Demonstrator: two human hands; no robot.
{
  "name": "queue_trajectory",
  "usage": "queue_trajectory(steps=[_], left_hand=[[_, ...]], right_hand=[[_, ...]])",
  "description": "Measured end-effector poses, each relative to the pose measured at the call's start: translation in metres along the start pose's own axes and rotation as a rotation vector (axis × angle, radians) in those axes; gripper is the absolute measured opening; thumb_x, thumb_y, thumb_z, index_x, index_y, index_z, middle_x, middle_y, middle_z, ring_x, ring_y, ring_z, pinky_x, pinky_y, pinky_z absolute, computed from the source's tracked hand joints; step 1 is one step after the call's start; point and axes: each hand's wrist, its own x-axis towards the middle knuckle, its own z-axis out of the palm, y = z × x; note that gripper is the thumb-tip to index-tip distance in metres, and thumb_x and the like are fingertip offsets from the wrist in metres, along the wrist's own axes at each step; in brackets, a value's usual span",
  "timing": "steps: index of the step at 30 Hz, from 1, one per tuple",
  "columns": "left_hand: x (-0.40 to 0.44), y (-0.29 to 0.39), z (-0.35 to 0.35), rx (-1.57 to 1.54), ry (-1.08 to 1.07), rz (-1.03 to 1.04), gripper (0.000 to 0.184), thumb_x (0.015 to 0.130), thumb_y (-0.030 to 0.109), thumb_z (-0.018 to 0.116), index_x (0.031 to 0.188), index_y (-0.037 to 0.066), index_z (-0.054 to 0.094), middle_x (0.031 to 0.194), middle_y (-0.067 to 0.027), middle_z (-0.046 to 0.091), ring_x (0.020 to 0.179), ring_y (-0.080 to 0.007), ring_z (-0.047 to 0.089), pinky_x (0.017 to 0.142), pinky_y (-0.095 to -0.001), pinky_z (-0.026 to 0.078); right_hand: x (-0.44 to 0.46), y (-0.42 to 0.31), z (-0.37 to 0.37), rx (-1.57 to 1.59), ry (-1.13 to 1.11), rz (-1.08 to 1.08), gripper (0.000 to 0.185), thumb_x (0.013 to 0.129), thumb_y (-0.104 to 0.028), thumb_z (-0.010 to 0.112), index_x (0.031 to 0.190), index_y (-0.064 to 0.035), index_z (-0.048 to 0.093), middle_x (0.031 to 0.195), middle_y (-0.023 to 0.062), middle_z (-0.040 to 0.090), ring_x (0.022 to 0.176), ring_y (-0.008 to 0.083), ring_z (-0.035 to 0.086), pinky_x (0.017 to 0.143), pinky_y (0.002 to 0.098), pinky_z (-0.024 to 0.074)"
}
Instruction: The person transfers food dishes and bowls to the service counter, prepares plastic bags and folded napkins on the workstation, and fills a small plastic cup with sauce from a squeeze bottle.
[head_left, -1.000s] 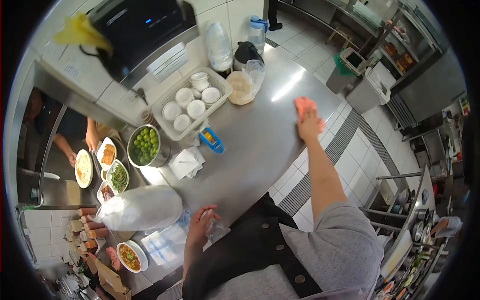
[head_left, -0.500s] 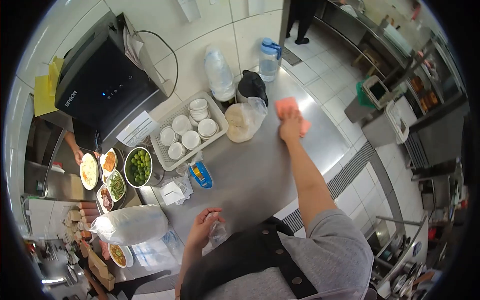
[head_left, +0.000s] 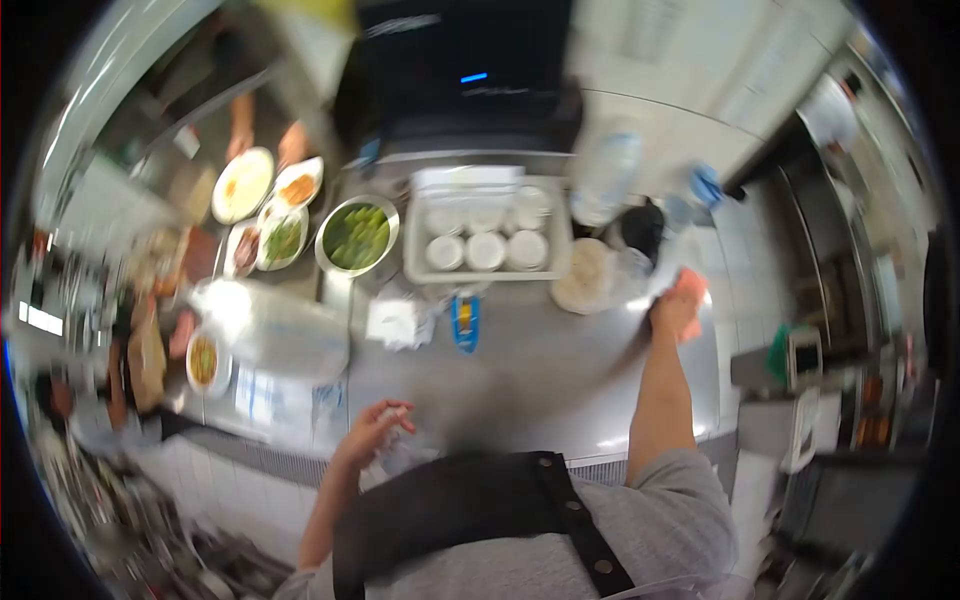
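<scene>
My right hand point(head_left: 675, 312) lies closed over a pink cloth point(head_left: 691, 325), pressing it to the right end of the steel counter point(head_left: 570, 400). Close to my body, my left hand point(head_left: 372, 436) has curled fingers around a crumpled-looking clear plastic thing point(head_left: 398, 460); its kind is hard to make out. Beyond my right hand stand a dark-lidded jug point(head_left: 641, 228) and a plastic bag with something round and pale point(head_left: 585, 278). A blue tape dispenser point(head_left: 465, 322) and white paper slips point(head_left: 395, 322) lie ahead of my left hand.
A pale basket point(head_left: 412, 262) holds small white dishes beside a metal pot of green fruit point(head_left: 358, 238). A large plastic-wrapped bundle point(head_left: 275, 330) lies left. Another person's hands point(head_left: 292, 145) are near food plates point(head_left: 243, 185). A black printer point(head_left: 460, 80) and blue-lidded bottle point(head_left: 680, 208) stand behind.
The view has turned and blurred, so the counter now lies straight across. My right hand is still on the cloth, now by the counter's right end. Another person's second hand has come into view.
</scene>
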Motion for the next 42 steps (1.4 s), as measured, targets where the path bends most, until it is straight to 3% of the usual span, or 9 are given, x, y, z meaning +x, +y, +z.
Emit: queue_trajectory(steps=[7,8,11,17,22,28,32,36,42], left_hand=[[-0.061,-0.041,-0.118,-0.241,0.585,0.060,0.056,0.098,0.051,0.046,0.114,0.001,0.064,0.083,-0.0111,0.068,0.062,-0.0126,0.055,0.049,-0.0258,0.040],[-0.067,-0.038,-0.130,-0.300,0.657,0.100,0.052,0.097,0.047,0.051,0.118,0.001,0.062,0.089,-0.0117,0.069,0.064,-0.0138,0.058,0.050,-0.0258,0.042],[-0.066,-0.040,-0.177,-0.046,0.771,0.218,0.055,0.098,0.046,0.050,0.130,0.002,0.053,0.106,-0.0158,0.067,0.089,-0.0190,0.063,0.074,-0.0317,0.051],[-0.025,0.021,-0.245,-0.507,0.478,0.528,0.064,0.098,0.054,0.045,0.140,0.007,0.044,0.128,-0.0126,0.059,0.108,-0.0218,0.059,0.082,-0.0322,0.049],[0.086,-0.025,-0.307,-0.304,0.351,0.318,0.058,0.099,0.046,0.046,0.143,0.008,0.042,0.131,-0.0107,0.057,0.120,-0.0222,0.052,0.097,-0.0359,0.044],[0.059,-0.035,-0.207,0.017,0.273,0.352,0.048,0.099,0.031,0.048,0.135,0.000,0.049,0.134,-0.0151,0.054,0.122,-0.0287,0.050,0.102,-0.0363,0.040],[0.069,-0.097,-0.138,0.781,0.070,0.561,0.039,0.097,0.017,0.042,0.129,-0.004,0.051,0.124,-0.0231,0.059,0.115,-0.0303,0.055,0.099,-0.0385,0.043],[0.068,-0.081,-0.025,0.298,-0.338,0.524,0.056,0.099,0.037,0.050,0.141,0.001,0.042,0.138,-0.0237,0.050,0.128,-0.0368,0.048,0.108,-0.0399,0.037],[0.052,-0.019,0.022,0.538,-0.295,0.590,0.058,0.093,0.042,0.062,0.132,0.000,0.052,0.127,-0.0218,0.059,0.120,-0.0347,0.056,0.098,-0.0400,0.046]], right_hand=[[-0.130,0.006,0.056,-0.369,0.045,-0.012,0.046,0.099,-0.030,0.047,0.139,-0.0078,0.045,0.121,0.0181,0.059,0.100,0.0268,0.061,0.071,0.0287,0.0507],[-0.144,-0.012,0.044,0.268,-0.196,0.347,0.049,0.098,-0.027,0.048,0.142,-0.0065,0.039,0.126,0.0212,0.053,0.103,0.0284,0.059,0.073,0.0306,0.0508],[-0.150,-0.146,-0.074,0.948,-0.315,0.610,0.057,0.095,-0.019,0.050,0.146,-0.0018,0.031,0.133,0.0246,0.044,0.105,0.0291,0.058,0.075,0.0331,0.0513],[-0.177,-0.363,-0.204,1.284,-0.674,-0.433,0.082,0.083,-0.024,0.075,0.147,-0.0030,0.028,0.154,0.0172,0.027,0.136,0.0312,0.036,0.105,0.0440,0.0386],[-0.230,-0.484,-0.189,1.244,-0.900,-0.598,0.126,0.062,-0.042,0.089,0.151,0.0029,0.013,0.156,0.0248,0.017,0.145,0.0384,0.020,0.116,0.0458,0.0248],[-0.273,-0.431,-0.191,1.161,-0.887,-0.359,0.129,0.053,-0.042,0.092,0.148,0.0030,0.018,0.152,0.0260,0.022,0.141,0.0418,0.024,0.116,0.0456,0.0238],[-0.270,-0.322,-0.221,1.047,-0.993,-0.158,0.070,0.070,-0.041,0.084,0.123,-0.0024,0.059,0.121,0.0133,0.063,0.115,0.0320,0.058,0.099,0.0432,0.0434],[-0.280,-0.220,-0.236,0.875,-0.890,0.018,0.053,0.073,-0.019,0.083,0.118,-0.0009,0.061,0.109,0.0134,0.067,0.104,0.0280,0.063,0.091,0.0407,0.0485],[-0.209,-0.211,-0.216,1.060,-0.593,0.349,0.062,0.068,-0.012,0.088,0.118,0.0064,0.056,0.112,0.0149,0.062,0.105,0.0260,0.057,0.094,0.0395,0.0469]])
